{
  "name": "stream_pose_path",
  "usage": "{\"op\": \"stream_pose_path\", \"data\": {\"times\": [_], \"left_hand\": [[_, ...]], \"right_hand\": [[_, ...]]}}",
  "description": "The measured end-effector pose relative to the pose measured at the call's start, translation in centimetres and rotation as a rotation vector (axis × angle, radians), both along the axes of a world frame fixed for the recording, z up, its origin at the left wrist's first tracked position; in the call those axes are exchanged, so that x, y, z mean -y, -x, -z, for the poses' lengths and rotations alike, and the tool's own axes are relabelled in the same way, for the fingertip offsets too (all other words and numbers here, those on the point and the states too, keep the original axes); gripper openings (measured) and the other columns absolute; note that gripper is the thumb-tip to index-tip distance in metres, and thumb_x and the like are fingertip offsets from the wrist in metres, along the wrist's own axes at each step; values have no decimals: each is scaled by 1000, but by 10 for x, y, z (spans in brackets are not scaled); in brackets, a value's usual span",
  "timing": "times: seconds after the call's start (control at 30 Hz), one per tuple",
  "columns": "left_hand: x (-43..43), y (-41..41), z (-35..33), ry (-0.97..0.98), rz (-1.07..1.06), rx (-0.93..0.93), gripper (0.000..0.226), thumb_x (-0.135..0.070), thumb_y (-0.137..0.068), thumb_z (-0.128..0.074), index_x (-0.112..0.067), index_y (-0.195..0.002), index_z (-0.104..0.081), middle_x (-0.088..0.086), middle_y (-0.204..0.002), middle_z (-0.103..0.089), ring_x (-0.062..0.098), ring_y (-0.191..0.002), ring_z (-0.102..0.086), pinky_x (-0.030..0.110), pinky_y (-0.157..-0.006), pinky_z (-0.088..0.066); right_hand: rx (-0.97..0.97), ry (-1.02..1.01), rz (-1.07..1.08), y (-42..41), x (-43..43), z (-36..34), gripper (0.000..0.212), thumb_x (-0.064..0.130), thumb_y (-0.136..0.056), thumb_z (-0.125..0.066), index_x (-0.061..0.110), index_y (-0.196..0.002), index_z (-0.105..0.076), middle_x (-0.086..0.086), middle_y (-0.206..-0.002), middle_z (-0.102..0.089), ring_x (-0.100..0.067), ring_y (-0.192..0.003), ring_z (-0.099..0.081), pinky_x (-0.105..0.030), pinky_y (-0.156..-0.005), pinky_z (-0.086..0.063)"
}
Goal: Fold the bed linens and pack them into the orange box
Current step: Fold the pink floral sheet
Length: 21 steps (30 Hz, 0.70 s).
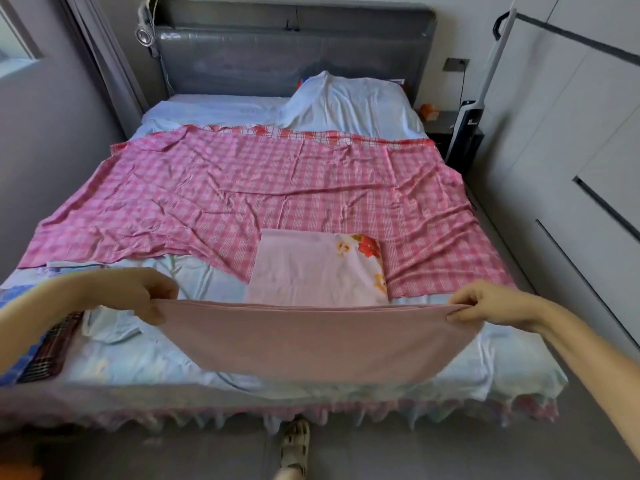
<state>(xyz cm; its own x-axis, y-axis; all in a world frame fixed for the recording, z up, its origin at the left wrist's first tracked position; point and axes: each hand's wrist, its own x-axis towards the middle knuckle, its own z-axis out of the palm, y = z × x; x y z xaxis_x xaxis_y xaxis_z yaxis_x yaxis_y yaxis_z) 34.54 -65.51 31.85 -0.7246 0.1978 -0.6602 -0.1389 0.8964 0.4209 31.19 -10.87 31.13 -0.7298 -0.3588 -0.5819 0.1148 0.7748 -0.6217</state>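
step: folding pink cloth (pixel 318 341) | left hand (pixel 152 292), right hand (pixel 485 306) pinch top corners | next: halve, lay flat

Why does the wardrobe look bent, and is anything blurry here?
In the head view, the wide-angle lens bows the wardrobe; glare streaks the plastic-wrapped headboard; the pink cloth, left hand and right hand look slightly soft, the bed skirt blurriest.
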Motion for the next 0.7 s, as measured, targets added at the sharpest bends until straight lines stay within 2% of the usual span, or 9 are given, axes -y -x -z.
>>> {"op": "stream_pose_path", "data": {"times": [0.07,0.17,0.23,0.3,0.43,0.53,0.6,0.63,0.7], "left_hand": [[-4,14,23,-45,-120,-118,19,-20,-54,-67,-17,-60,-49,-10,-54,-45,9,-55,-40,25,-58,-30],[-10,50,66,11,-293,-307,25,-5,-71,-72,-13,-64,-49,-4,-60,-47,15,-61,-43,26,-56,-31],[-13,80,92,46,-397,-394,20,-3,-75,-71,-10,-71,-53,1,-68,-50,20,-67,-45,27,-57,-31],[-16,115,115,67,-469,-450,14,-4,-76,-70,-8,-76,-57,6,-74,-55,24,-72,-49,28,-58,-33],[-18,190,168,79,-533,-475,7,-3,-78,-66,-3,-72,-62,9,-66,-57,30,-72,-53,31,-61,-33],[-19,245,208,115,-538,-476,24,-7,-84,-61,-2,-61,-57,13,-59,-55,31,-64,-51,33,-57,-32],[-18,282,230,138,-547,-507,33,-9,-87,-59,-6,-56,-49,14,-59,-52,31,-64,-47,34,-56,-29],[-18,301,239,145,-560,-513,33,-9,-88,-58,-5,-56,-48,17,-61,-52,32,-64,-48,35,-55,-29],[-20,331,251,135,-588,-529,32,-10,-90,-56,-2,-59,-51,19,-60,-52,33,-63,-48,35,-52,-28]], "right_hand": [[-100,-4,105,20,7,23,8,16,-83,-71,11,-79,-75,-7,-78,-72,-9,-72,-64,-23,-72,-49],[-197,-30,251,53,24,58,28,10,-83,-70,9,-57,-61,1,-53,-54,-7,-54,-50,-21,-58,-39],[-245,-46,338,82,34,83,25,9,-82,-69,9,-58,-63,-5,-59,-58,-12,-60,-50,-26,-61,-38],[-285,-57,401,115,45,106,11,11,-84,-68,9,-73,-71,-13,-78,-68,-18,-70,-56,-30,-65,-40],[-325,-129,481,184,64,155,10,10,-85,-66,3,-85,-74,-17,-89,-70,-33,-84,-63,-33,-67,-42],[-357,-212,536,229,72,189,16,10,-85,-65,-3,-77,-70,-20,-78,-67,-27,-65,-55,-30,-57,-33],[-389,-219,590,258,72,209,27,8,-86,-64,7,-59,-61,-9,-58,-56,-14,-53,-41,-26,-49,-27],[-407,-218,615,272,71,216,31,7,-86,-63,10,-56,-57,-7,-54,-51,-12,-52,-38,-26,-48,-25],[-431,-205,660,296,70,227,24,7,-87,-62,2,-64,-63,-15,-60,-57,-16,-57,-43,-29,-51,-28]]}}
